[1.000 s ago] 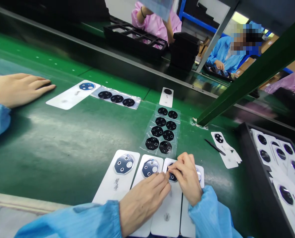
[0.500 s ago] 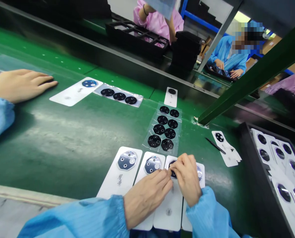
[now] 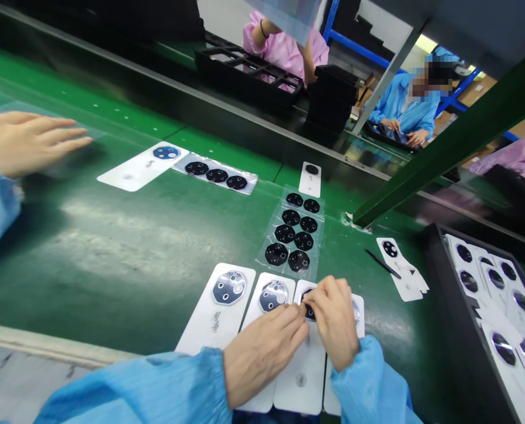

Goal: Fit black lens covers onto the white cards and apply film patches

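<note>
White phone-shaped back panels (image 3: 222, 306) lie side by side at the near edge, with octagonal camera areas at their upper ends. My left hand (image 3: 269, 347) is closed over the third panel (image 3: 300, 365), its fingertips at a black octagonal sticker (image 3: 309, 311) there. My right hand (image 3: 335, 318) pinches at the same sticker from the right. The fingers partly cover the sticker, and their exact hold is hard to see. Just beyond, clear film sheets (image 3: 269, 235) carry several black octagonal stickers (image 3: 284, 234).
A co-worker's hand (image 3: 33, 141) hovers at the left. Another panel (image 3: 134, 171) and a sticker strip (image 3: 217, 175) lie farther back. Black tweezers (image 3: 382, 263) rest by a small panel (image 3: 408, 288). A black tray (image 3: 459, 347) of panels stands right, below a green post (image 3: 443, 153).
The view has shifted slightly. The co-worker's hand at the left has drawn back a little to the left. My hands stay at the same sticker, almost unmoved.
</note>
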### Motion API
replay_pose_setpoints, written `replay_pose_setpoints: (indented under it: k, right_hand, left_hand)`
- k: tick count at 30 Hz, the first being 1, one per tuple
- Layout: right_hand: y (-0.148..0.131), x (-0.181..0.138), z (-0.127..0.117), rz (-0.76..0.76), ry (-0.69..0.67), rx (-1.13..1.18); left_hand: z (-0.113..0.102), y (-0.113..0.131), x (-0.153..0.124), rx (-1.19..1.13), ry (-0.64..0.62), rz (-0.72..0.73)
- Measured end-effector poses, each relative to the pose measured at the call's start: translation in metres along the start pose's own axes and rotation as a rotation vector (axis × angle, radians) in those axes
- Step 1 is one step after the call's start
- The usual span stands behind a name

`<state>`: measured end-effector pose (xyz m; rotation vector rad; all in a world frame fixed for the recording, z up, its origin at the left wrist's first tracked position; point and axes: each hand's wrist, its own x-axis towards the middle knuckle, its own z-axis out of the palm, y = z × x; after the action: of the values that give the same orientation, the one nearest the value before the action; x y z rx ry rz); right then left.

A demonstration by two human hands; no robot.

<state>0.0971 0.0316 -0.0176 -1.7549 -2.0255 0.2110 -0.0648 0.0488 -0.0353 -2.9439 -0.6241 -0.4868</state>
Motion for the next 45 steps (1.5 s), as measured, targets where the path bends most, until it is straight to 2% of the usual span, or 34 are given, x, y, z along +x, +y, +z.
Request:
replay_pose_setpoints:
  k: [7, 9, 11, 16, 18, 21, 23, 26, 29, 32, 36, 39, 45]
  right_hand:
    - [-0.001, -0.002, 0.003, 0.022, 0.024, 0.007]
    - [0.003, 0.002, 0.0, 0.06, 0.007, 0.101]
    - [0.008, 0.006, -0.008, 0.16, 0.02, 0.31]
    - [0.015, -0.001, -0.039, 0.511, 0.246, 0.893]
    - [0.013, -0.011, -0.047, 0.604, 0.274, 1.0]
    - [0.007, -0.027, -0.049, 0.694, 0.278, 1.036]
    - [0.003, -0.033, -0.047, 0.698, 0.282, 1.022]
    - [-0.003, -0.036, -0.041, 0.645, 0.292, 0.923]
    - [-0.011, -0.035, -0.034, 0.6, 0.169, 0.825]
    - [-0.02, -0.032, -0.028, 0.58, 0.092, 0.776]
    - [-0.027, -0.027, -0.022, 0.605, 0.092, 0.891]
    - [-0.027, -0.023, -0.018, 0.632, 0.037, 0.938]
    - [-0.021, -0.016, -0.007, 0.538, 0.065, 0.932]
  left_hand:
    - [-0.001, 0.0, 0.0, 0.017, -0.02, 0.017]
    - [-0.001, 0.0, 0.0, 0.021, -0.021, 0.022]
    - [-0.001, 0.0, 0.0, 0.016, -0.027, 0.021]
    - [-0.007, 0.0, -0.006, -0.024, -0.015, 0.001]
    - [-0.016, 0.003, -0.013, -0.047, 0.017, 0.004]
    - [-0.033, 0.008, -0.029, -0.161, 0.047, 0.052]
    - [-0.042, 0.008, -0.04, -0.259, 0.049, 0.055]
    - [-0.046, -0.001, -0.05, -0.298, 0.076, -0.021]
    - [-0.041, -0.017, -0.053, -0.22, 0.138, -0.091]
    - [-0.034, -0.028, -0.051, -0.177, 0.155, -0.09]
    - [-0.027, -0.03, -0.05, -0.169, 0.134, -0.069]
    - [-0.024, -0.029, -0.05, -0.144, 0.114, -0.065]
    - [-0.022, -0.028, -0.05, -0.111, 0.093, -0.06]
